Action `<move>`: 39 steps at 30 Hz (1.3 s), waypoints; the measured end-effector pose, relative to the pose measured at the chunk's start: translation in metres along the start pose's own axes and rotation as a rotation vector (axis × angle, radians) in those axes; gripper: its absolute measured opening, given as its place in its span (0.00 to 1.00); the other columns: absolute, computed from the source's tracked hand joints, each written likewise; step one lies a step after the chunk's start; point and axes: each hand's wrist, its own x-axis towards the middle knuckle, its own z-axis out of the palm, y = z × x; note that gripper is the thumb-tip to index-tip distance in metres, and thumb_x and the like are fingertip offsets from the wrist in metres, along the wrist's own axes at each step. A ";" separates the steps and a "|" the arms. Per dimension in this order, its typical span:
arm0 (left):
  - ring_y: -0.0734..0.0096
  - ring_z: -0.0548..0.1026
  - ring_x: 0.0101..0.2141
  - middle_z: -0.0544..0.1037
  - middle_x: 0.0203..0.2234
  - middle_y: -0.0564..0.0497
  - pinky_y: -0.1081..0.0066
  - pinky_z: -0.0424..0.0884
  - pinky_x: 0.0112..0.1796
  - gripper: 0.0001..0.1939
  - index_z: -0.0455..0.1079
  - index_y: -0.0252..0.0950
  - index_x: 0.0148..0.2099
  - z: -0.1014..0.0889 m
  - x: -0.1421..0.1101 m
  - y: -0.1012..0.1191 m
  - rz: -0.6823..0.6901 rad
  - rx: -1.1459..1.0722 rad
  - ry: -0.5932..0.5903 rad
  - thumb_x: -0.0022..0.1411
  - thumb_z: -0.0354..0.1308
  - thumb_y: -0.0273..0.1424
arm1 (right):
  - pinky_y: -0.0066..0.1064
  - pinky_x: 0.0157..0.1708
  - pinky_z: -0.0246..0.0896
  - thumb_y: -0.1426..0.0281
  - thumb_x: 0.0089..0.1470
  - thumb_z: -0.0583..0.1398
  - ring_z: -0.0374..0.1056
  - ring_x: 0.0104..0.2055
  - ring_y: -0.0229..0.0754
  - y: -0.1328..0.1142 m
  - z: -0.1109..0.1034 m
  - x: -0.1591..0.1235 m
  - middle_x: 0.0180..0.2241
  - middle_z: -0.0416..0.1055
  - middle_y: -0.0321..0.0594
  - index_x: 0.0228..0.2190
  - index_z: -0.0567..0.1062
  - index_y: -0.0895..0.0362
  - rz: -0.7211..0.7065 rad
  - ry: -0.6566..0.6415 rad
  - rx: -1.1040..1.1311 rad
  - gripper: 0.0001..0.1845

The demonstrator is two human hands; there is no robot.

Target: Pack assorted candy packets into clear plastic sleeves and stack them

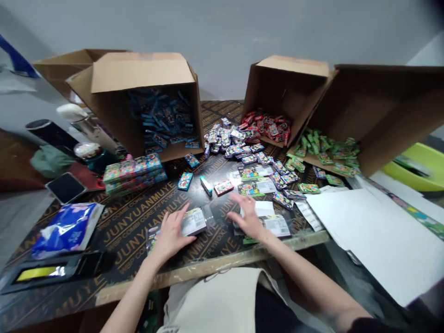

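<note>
Two flat packets, left hand (170, 233) on one packet (193, 221), right hand (247, 217) on another packet (275, 225)

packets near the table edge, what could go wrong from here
1. The packets under the right hand lie close to the table edge; a sweep toward the body could push them off.
2. The loose pile of small packs spills between the open boxes, so colours could get mixed.
3. The left hand rests on a clear-wrapped card that may slide.
</note>
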 end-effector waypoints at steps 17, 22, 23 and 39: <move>0.65 0.73 0.35 0.77 0.35 0.44 0.68 0.65 0.38 0.34 0.70 0.30 0.46 0.062 0.080 0.136 -0.351 -1.246 -0.457 0.57 0.40 0.53 | 0.41 0.45 0.55 0.80 0.51 0.54 0.64 0.43 0.43 0.060 -0.062 -0.046 0.35 0.72 0.39 0.24 0.66 0.56 -0.197 0.400 -0.166 0.09; 0.73 0.68 0.23 0.75 0.22 0.52 0.75 0.60 0.27 0.20 0.74 0.29 0.31 0.052 0.079 0.145 -0.340 -1.222 -0.379 0.38 0.67 0.40 | 0.40 0.44 0.58 0.82 0.49 0.55 0.64 0.44 0.43 0.048 -0.059 -0.047 0.39 0.72 0.38 0.25 0.68 0.54 -0.340 0.423 -0.133 0.11; 0.75 0.67 0.21 0.73 0.20 0.54 0.75 0.59 0.26 0.19 0.73 0.29 0.30 0.052 0.079 0.144 -0.345 -1.194 -0.319 0.37 0.68 0.39 | 0.41 0.45 0.57 0.81 0.49 0.56 0.64 0.46 0.44 0.046 -0.058 -0.045 0.41 0.71 0.39 0.27 0.69 0.54 -0.309 0.414 -0.120 0.09; 0.59 0.70 0.44 0.73 0.43 0.45 0.61 0.64 0.45 0.26 0.69 0.37 0.47 0.025 0.069 0.120 -0.049 -0.709 0.076 0.44 0.65 0.38 | 0.34 0.39 0.64 0.66 0.47 0.62 0.68 0.39 0.44 0.031 -0.053 -0.023 0.40 0.71 0.41 0.44 0.68 0.54 0.351 0.193 0.777 0.21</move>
